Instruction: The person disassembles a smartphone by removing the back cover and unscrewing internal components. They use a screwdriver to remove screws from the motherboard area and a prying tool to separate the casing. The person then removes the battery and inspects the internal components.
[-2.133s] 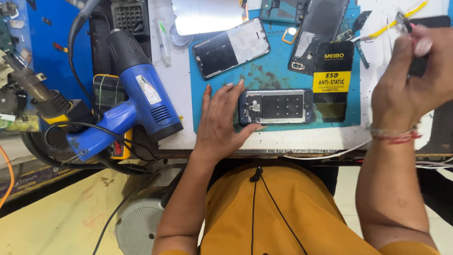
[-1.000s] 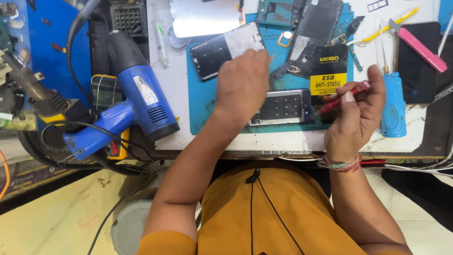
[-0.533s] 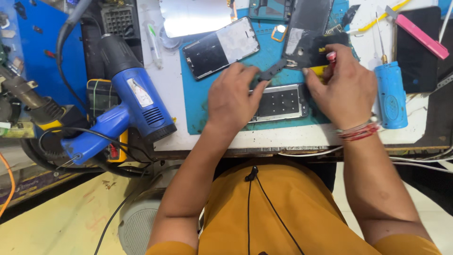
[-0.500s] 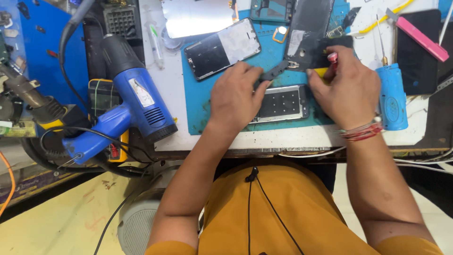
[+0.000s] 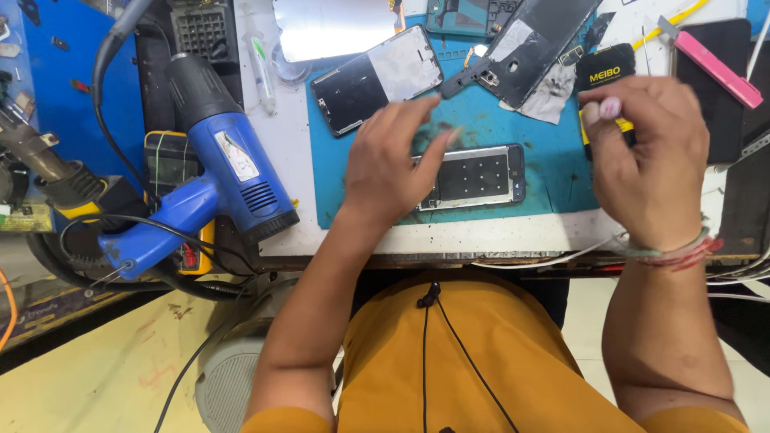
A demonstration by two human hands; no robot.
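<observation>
White worktop [image 5: 449, 236] with teal mat [image 5: 553, 172] beneath the fingers, blue panel [image 5: 60, 104] far left of them, pale yellow floor [image 5: 88, 361] below, even bright light

A blue heat gun [image 5: 216, 172] lies at the tabletop's [image 5: 289, 168] left edge, a pink tool [image 5: 716, 70] far right, a syringe [image 5: 262, 68] between.

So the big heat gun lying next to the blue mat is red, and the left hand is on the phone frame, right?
Not quite. The heat gun is blue with a black nozzle, not red, as the head view shows. The rest holds: it lies beside the blue mat, and the left hand rests on the phone frame.
</observation>
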